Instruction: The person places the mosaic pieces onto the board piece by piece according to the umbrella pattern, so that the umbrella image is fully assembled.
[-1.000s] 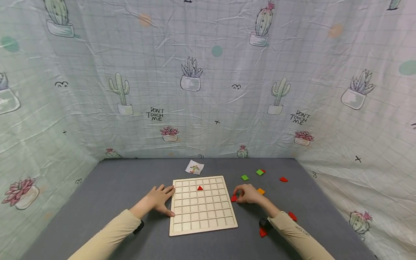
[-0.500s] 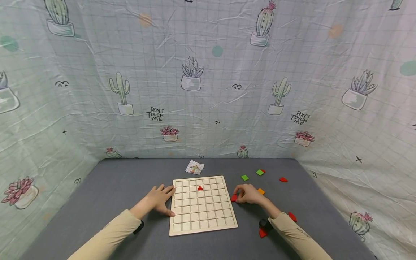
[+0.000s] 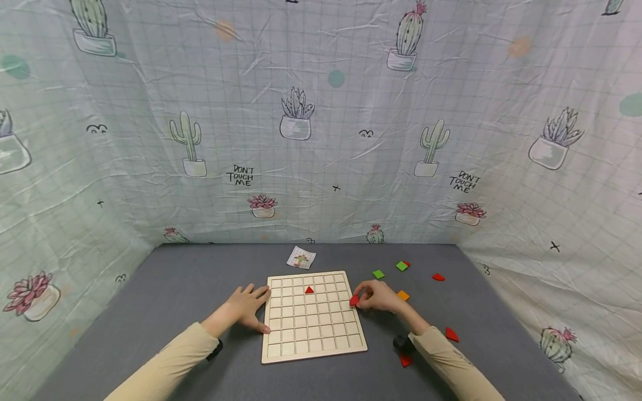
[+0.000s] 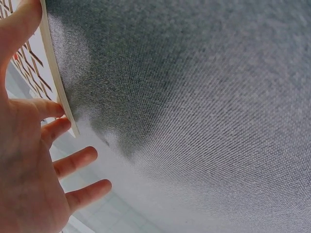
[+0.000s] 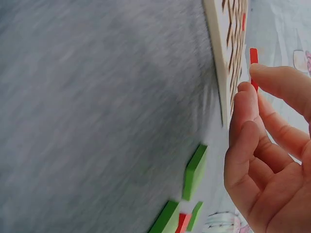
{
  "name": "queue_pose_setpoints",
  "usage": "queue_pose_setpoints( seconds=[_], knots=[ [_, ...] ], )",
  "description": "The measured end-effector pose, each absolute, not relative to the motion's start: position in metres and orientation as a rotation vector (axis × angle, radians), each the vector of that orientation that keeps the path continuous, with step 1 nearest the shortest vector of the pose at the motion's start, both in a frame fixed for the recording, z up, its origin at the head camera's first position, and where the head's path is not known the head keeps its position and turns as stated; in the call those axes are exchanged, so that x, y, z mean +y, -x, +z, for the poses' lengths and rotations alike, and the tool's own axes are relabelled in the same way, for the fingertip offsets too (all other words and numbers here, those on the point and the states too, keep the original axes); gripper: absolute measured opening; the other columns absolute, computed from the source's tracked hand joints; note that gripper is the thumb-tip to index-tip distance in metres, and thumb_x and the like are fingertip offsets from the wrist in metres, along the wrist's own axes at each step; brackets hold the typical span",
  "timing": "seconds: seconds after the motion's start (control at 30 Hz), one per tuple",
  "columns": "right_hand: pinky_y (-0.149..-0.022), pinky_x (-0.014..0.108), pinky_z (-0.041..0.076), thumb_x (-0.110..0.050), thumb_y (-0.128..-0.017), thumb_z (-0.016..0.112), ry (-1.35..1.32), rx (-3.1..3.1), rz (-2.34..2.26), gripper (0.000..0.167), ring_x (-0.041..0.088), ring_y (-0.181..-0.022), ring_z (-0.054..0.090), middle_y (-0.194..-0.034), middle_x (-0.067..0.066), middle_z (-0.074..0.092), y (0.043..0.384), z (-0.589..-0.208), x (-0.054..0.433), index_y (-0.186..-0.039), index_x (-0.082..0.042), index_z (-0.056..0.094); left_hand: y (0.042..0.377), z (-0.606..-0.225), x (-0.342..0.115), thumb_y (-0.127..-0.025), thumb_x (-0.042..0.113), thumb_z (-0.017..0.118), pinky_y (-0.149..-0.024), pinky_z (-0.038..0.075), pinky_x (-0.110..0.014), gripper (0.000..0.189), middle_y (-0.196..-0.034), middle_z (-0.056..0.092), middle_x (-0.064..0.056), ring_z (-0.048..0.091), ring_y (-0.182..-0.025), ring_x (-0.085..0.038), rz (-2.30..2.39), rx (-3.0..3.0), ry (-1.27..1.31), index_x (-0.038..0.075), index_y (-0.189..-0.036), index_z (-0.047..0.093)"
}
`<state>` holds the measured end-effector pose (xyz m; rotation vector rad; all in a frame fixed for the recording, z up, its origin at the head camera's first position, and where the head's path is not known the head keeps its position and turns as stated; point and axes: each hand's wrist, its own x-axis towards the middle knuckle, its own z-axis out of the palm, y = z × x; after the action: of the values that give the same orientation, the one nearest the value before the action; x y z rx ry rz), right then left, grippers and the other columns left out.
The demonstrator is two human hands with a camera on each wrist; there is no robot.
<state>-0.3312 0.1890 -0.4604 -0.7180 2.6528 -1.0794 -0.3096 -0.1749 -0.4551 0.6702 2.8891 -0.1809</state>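
A pale wooden board (image 3: 313, 334) with a grid of square cells lies on the grey table. One small red triangle (image 3: 309, 290) sits in a cell of its upper part. My left hand (image 3: 243, 307) rests at the board's left edge with its fingers spread; the left wrist view shows thumb and fingertips against that edge. Beside the right edge, my right hand (image 3: 377, 296) pinches a flat red piece (image 3: 354, 301) between thumb and fingers. In the right wrist view this red piece (image 5: 253, 56) appears edge-on, raised off the table, its lower part hidden by the fingertips.
Green square pieces (image 3: 378, 274) and an orange piece (image 3: 403, 296) lie right of the board. Red rounded pieces (image 3: 452, 335) are scattered farther right, one (image 3: 405, 361) partly under the right wrist. A patterned card (image 3: 301, 258) lies behind the board. A cactus-print curtain (image 3: 321, 195) surrounds the table.
My right hand has lifted the red piece from the table and moved it slightly left and away from me, to the board's right edge. The left hand has stayed in place.
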Motion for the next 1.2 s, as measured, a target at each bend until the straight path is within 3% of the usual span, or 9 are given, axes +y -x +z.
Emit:
queue_pose_setpoints(
  seconds=[0.13,0.4,0.77,0.97,1.2],
  knots=[
    [-0.047,0.024,0.041,-0.010,-0.077,0.066,0.776,2.616,-1.110,0.024,0.022,-0.054,0.056,-0.071,0.010,0.065,0.333,-0.457,0.179,-0.100,-0.003,0.062,0.308,-0.454,-0.176,-0.063,0.069,0.060,-0.098,0.027,-0.055,0.099,-0.143,0.033,-0.008,0.031,-0.128,-0.040,-0.178,2.896,-0.677,0.009,-0.138,0.034],
    [-0.048,0.023,0.040,-0.010,-0.076,0.068,0.827,2.604,-1.096,0.026,0.014,-0.055,0.053,-0.074,0.011,0.064,0.337,-0.455,0.156,-0.100,-0.004,0.061,0.305,-0.451,-0.175,-0.063,0.069,0.061,-0.099,0.026,-0.055,0.099,-0.143,0.033,-0.007,0.030,-0.128,-0.040,-0.163,2.898,-0.673,0.009,-0.138,0.034],
    [-0.051,0.033,0.048,-0.007,-0.076,0.067,0.800,2.538,-1.113,0.024,0.030,-0.059,0.062,-0.076,0.011,0.066,0.342,-0.452,0.123,-0.099,-0.006,0.061,0.305,-0.451,-0.174,-0.064,0.069,0.060,-0.099,0.027,-0.054,0.098,-0.144,0.032,-0.006,0.030,-0.129,-0.039,-0.172,2.887,-0.655,0.011,-0.139,0.033],
    [-0.049,0.029,0.045,-0.007,-0.074,0.069,0.771,2.489,-1.158,0.025,0.029,-0.058,0.063,-0.076,0.011,0.067,0.349,-0.455,0.107,-0.098,-0.005,0.062,0.307,-0.451,-0.173,-0.064,0.068,0.061,-0.099,0.026,-0.054,0.098,-0.144,0.032,-0.006,0.030,-0.129,-0.039,-0.174,2.888,-0.649,0.010,-0.139,0.033],
    [-0.046,0.024,0.041,-0.008,-0.072,0.070,0.697,2.485,-1.182,0.024,0.018,-0.053,0.060,-0.072,0.008,0.067,0.355,-0.460,0.089,-0.095,-0.005,0.062,0.305,-0.447,-0.172,-0.064,0.066,0.062,-0.099,0.026,-0.054,0.097,-0.143,0.032,-0.007,0.031,-0.129,-0.039,-0.196,2.882,-0.645,0.009,-0.138,0.034]
  ],
)
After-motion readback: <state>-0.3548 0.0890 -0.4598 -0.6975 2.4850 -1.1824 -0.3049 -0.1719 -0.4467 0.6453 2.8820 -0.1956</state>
